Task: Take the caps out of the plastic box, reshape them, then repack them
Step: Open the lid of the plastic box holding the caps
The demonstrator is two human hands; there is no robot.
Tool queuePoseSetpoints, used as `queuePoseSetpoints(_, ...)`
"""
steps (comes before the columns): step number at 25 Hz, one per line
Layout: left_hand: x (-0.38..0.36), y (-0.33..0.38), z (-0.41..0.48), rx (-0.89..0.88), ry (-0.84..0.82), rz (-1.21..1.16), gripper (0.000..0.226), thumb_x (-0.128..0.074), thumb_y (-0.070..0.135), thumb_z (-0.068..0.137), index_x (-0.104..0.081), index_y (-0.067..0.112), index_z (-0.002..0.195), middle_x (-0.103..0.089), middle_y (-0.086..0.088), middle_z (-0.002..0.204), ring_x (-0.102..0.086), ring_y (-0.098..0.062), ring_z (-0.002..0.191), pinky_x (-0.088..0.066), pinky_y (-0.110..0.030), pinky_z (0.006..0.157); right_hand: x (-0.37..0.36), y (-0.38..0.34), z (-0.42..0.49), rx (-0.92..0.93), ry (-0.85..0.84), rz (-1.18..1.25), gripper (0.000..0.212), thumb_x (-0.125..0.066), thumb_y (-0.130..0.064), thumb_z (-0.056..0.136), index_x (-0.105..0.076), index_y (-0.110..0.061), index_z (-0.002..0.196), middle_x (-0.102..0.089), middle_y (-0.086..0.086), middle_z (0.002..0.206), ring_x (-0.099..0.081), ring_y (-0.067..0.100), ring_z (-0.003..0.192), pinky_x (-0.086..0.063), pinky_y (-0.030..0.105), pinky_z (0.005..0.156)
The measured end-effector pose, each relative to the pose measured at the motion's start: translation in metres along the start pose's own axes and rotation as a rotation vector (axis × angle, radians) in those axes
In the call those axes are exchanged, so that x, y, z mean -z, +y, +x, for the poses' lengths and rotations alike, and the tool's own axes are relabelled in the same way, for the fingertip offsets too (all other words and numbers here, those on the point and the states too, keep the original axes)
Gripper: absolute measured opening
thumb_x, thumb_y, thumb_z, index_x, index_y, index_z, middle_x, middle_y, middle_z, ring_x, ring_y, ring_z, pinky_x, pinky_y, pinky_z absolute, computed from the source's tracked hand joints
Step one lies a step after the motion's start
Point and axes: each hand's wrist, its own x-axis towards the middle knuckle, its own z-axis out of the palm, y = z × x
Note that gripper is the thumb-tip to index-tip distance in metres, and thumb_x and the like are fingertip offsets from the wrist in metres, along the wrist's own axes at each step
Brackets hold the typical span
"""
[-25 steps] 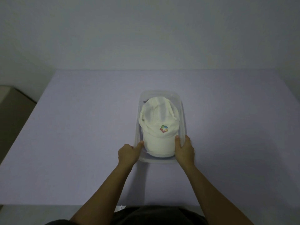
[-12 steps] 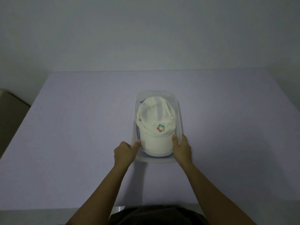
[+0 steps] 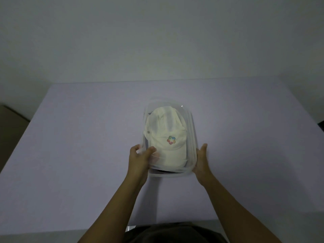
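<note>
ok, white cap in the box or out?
In. The white cap sits inside the clear plastic box, walls all round it, brim nearest the person.
</note>
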Motion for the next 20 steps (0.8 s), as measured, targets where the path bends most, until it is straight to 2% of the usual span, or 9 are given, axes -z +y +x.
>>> queuePoseSetpoints(2, -0.001, 0.005, -0.003, -0.038, -0.01, -0.174, 0.042, -0.067, 0.005, 0.081, -0.044, 0.013, 0.116, -0.065, -0.015, 0.099, -0.065, -0.026, 0.084, -0.055, -0.036, 0.074, 0.004, 0.001, 0.002, -0.01, 0.032, 0.056, 0.079, -0.006, -0.069, 0.086, -0.04, -0.022, 0.139, -0.052, 0.004, 0.133, -0.048, 0.025, 0.125, -0.039, 0.041, 0.103)
queuePoseSetpoints(3, 0.001, 0.009, -0.003, -0.061, 0.005, -0.235, 0.039, -0.064, 0.002, 0.083, -0.045, 0.013, 0.116, -0.066, -0.013, 0.091, -0.066, -0.022, 0.077, -0.055, -0.035, 0.073, 0.006, 0.003, 0.003, -0.007, 0.055, 0.052, 0.074, -0.008, -0.065, 0.09, -0.037, -0.021, 0.141, -0.048, 0.003, 0.138, -0.045, 0.025, 0.128, -0.037, 0.043, 0.107)
queuePoseSetpoints(5, 0.011, 0.018, 0.003, -0.131, 0.042, -0.328, 0.033, -0.06, 0.0, 0.086, -0.047, 0.013, 0.113, -0.069, -0.005, 0.075, -0.067, -0.014, 0.066, -0.056, -0.034, 0.072, 0.008, 0.007, 0.005, 0.009, 0.091, -0.047, 0.064, -0.02, -0.061, 0.093, -0.033, -0.022, 0.143, -0.039, 0.001, 0.146, -0.039, 0.023, 0.133, -0.03, 0.046, 0.112)
queuePoseSetpoints(7, 0.034, 0.028, 0.013, -0.197, 0.062, -0.385, 0.024, -0.056, -0.002, 0.089, -0.05, 0.014, 0.106, -0.069, 0.001, 0.066, -0.068, -0.01, 0.063, -0.059, -0.032, 0.069, 0.005, 0.011, 0.003, 0.046, 0.091, -0.217, 0.059, -0.036, -0.056, 0.093, -0.035, -0.023, 0.142, -0.04, 0.001, 0.146, -0.039, 0.021, 0.133, -0.03, 0.043, 0.113)
queuePoseSetpoints(9, 0.067, 0.037, 0.025, -0.225, 0.094, -0.399, 0.02, -0.052, -0.002, 0.09, -0.052, 0.015, 0.101, -0.065, 0.0, 0.072, -0.068, -0.009, 0.061, -0.06, -0.029, 0.067, -0.001, 0.015, 0.002, 0.093, 0.1, -0.418, 0.054, -0.042, -0.046, 0.094, -0.038, -0.018, 0.14, -0.044, 0.002, 0.143, -0.042, 0.024, 0.13, -0.034, 0.039, 0.108)
queuePoseSetpoints(13, 0.141, 0.035, 0.048, -0.185, 0.118, -0.35, 0.015, -0.049, 0.002, 0.093, -0.054, 0.016, 0.09, -0.055, 0.0, 0.078, -0.067, -0.006, 0.062, -0.059, -0.026, 0.066, -0.006, 0.023, 0.01, 0.132, 0.219, -0.58, 0.043, -0.032, -0.022, 0.1, -0.036, -0.011, 0.141, -0.048, 0.014, 0.139, -0.047, 0.03, 0.124, -0.038, 0.037, 0.101)
queuePoseSetpoints(18, 0.178, 0.009, 0.068, -0.12, 0.114, -0.323, 0.027, -0.044, 0.001, 0.094, -0.046, 0.016, 0.072, -0.05, 0.003, 0.062, -0.061, -0.006, 0.055, -0.058, -0.022, 0.061, -0.009, 0.026, 0.013, 0.184, 0.274, -0.64, 0.038, -0.029, -0.014, 0.1, -0.042, -0.007, 0.134, -0.057, 0.018, 0.123, -0.054, 0.03, 0.105, -0.041, 0.032, 0.084)
queuePoseSetpoints(20, 0.181, 0.002, 0.075, -0.108, 0.101, -0.255, 0.031, -0.044, 0.0, 0.094, -0.043, 0.016, 0.067, -0.048, 0.003, 0.056, -0.057, -0.007, 0.051, -0.056, -0.021, 0.057, -0.011, 0.025, 0.013, 0.198, 0.292, -0.667, 0.037, -0.028, -0.013, 0.1, -0.044, -0.007, 0.132, -0.058, 0.018, 0.118, -0.054, 0.031, 0.103, -0.038, 0.03, 0.081)
